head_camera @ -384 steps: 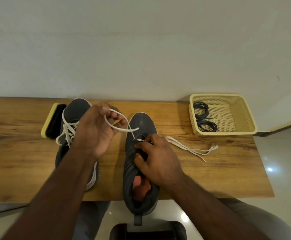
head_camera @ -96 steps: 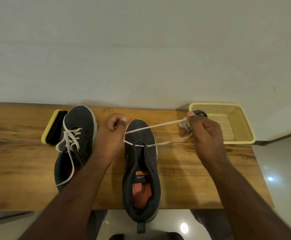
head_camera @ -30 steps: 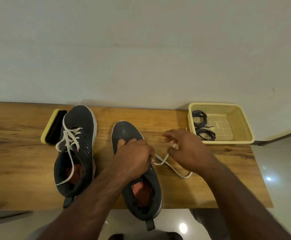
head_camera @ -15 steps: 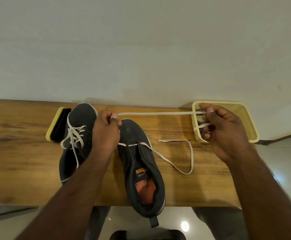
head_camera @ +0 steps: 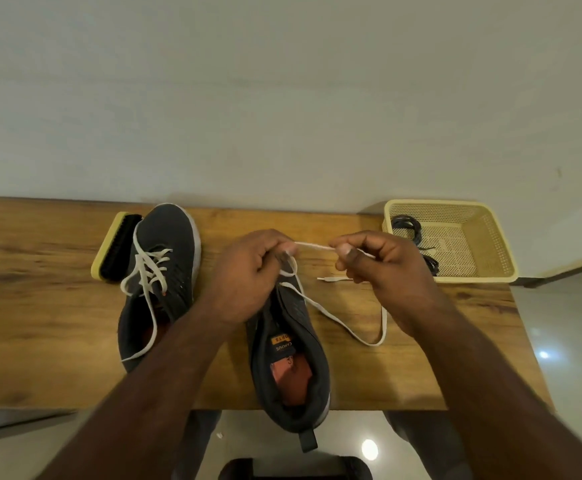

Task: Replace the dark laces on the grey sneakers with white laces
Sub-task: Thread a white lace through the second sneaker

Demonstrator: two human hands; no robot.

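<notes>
grey sneakers stood side by side on a wooden table (head_camera: 23, 323), toes toward the wall. the left sneaker (head_camera: 159, 271) carried a white lace (head_camera: 147, 271) already threaded through its eyelets, loose ends trailing down its side. the right sneaker (head_camera: 289, 358) lay with its heel past the near table edge, tongue label and orange insole visible. a second white lace (head_camera: 348, 329) ran from the front eyelets of that shoe; one part looped over the table to the right of the shoe, its tipped end lying near the right hand. the left hand (head_camera: 248, 275) hovered over the toe of the right sneaker, fingers curled, thumb and forefinger pinching the lace. the right hand (head_camera: 383, 271) was just beside it, fingers curled, pinching the same lace, a short taut stretch spanning between the two hands. a yellow-backed brush (head_camera: 114, 247) rested touching the left sneaker's outer side. a pale yellow mesh basket (head_camera: 490, 237) sat at the table's right end, holding coiled dark laces (head_camera: 407, 226)
</notes>
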